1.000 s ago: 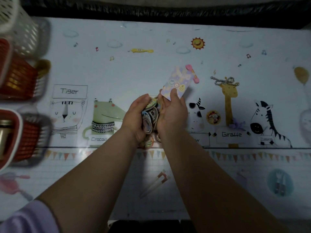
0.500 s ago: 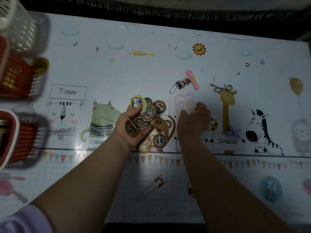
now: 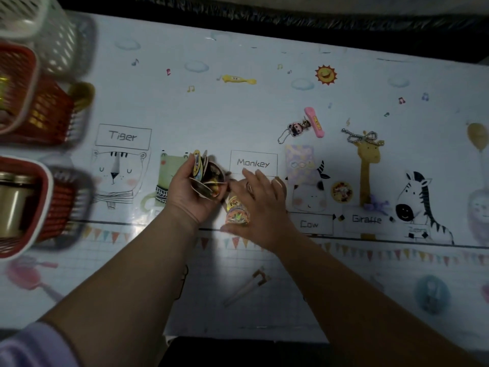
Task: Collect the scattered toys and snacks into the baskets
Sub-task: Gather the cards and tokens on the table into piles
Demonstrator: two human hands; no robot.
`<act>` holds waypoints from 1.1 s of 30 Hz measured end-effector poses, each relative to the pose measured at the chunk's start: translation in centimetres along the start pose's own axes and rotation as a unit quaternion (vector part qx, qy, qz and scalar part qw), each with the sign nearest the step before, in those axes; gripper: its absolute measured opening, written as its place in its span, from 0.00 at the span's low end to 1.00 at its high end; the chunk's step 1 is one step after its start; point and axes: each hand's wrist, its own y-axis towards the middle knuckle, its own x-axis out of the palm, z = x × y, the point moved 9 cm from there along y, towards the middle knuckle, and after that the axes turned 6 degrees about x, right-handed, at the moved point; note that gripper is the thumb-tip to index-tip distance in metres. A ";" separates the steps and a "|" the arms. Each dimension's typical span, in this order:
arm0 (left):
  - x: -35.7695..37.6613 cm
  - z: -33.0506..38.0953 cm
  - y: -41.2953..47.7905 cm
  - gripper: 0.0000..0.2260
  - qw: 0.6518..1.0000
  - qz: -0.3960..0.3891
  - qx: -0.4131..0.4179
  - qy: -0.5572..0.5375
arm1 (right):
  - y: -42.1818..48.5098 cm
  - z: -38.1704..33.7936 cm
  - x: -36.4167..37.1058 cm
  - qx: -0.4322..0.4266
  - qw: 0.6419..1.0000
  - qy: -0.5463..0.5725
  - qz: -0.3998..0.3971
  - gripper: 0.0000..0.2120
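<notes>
- A table [image 3: 238, 107] covered by an animal-print sheet is seen, with baskets [image 3: 50, 112] lined up along its left edge.
- A stack of round discs [image 3: 207, 178] is gripped by the curled left hand [image 3: 190, 193] over the sheet's middle.
- More discs [image 3: 236, 213] on the sheet are covered by the right hand [image 3: 260, 207], fingers spread flat; whether they are gripped cannot be told.
- A pastel card [image 3: 300, 161], a pink clip [image 3: 313, 125], a keychain [image 3: 297, 128] and a lone disc [image 3: 342, 191] are left lying well right of the hands.

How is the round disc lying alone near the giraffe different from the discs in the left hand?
The lone disc lies flat on the mat, untouched; the held discs are bunched and tilted in the left hand. The lone disc shows its full face; the held discs overlap. All are round and colourful.
</notes>
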 end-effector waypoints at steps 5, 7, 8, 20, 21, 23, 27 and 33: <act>-0.7 -0.2 -1.4 0.15 1.000 0.019 0.007 -0.010 | -1.4 -1.0 -0.2 -0.050 0.995 -0.045 0.067 0.28; -1.5 -0.2 -1.6 0.16 0.999 0.020 0.011 -0.026 | -0.7 -1.0 -0.8 -0.043 0.992 -0.039 0.111 0.18; -1.6 -0.3 -1.6 0.14 0.999 0.015 0.009 -0.030 | -0.4 -0.8 -1.1 -0.038 0.990 -0.048 0.128 0.16; -2.8 -2.5 -1.6 0.13 1.000 0.009 0.014 -0.008 | 1.1 -0.3 -2.3 0.025 0.975 -0.094 0.199 0.09; -2.6 -2.5 -1.6 0.13 1.000 0.010 0.016 -0.012 | 1.2 -0.2 -2.4 0.036 0.975 -0.088 0.199 0.08; -2.3 -2.4 -1.6 0.11 1.000 0.003 0.020 -0.006 | 1.5 0.3 -2.4 0.062 0.977 -0.051 0.197 0.06; -2.3 -1.9 -1.6 0.14 0.996 0.031 0.072 0.031 | 1.5 2.1 -4.0 0.161 0.943 0.200 0.211 0.10; -0.9 -3.3 -1.7 0.19 0.998 0.032 0.048 -0.004 | 0.0 1.2 -1.7 0.330 0.552 0.755 0.126 0.13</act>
